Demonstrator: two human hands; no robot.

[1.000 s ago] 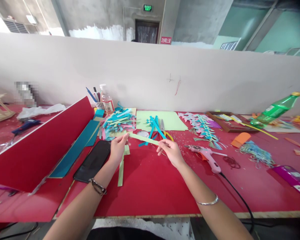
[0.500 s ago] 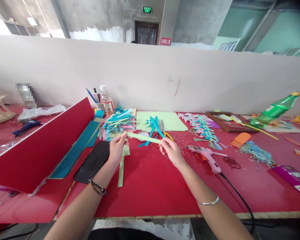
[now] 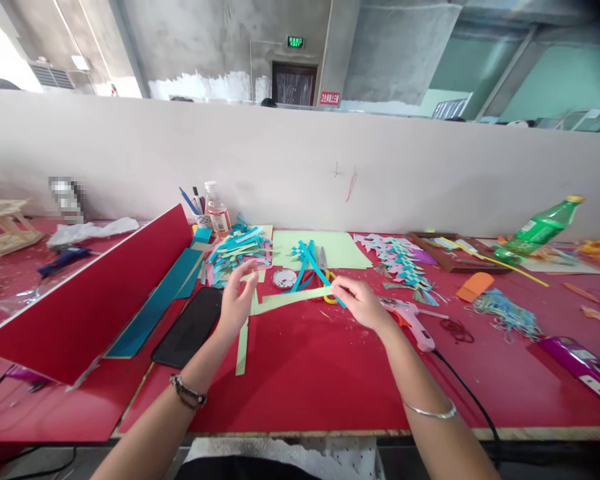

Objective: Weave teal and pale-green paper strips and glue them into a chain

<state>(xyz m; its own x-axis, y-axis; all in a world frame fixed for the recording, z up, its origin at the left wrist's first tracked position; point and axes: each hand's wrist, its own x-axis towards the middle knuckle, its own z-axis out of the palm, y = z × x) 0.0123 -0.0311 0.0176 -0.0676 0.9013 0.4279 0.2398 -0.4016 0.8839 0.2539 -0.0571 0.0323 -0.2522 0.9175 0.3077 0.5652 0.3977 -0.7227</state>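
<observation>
One lt-grn paper strip [image 3: 296, 299], long, narrow, in R hand [image 3: 363, 304].

The held strip [image 3: 295, 299] looks like matt paper, smooth and flat. Beyond, the wall [image 3: 220, 40] is rough concrete. Nearer me, the table [image 3: 320, 387] has a smooth sheen, the green bottle [image 3: 540, 231] is shiny clear plastic, the bangle [image 3: 436, 415] polished metal.
</observation>
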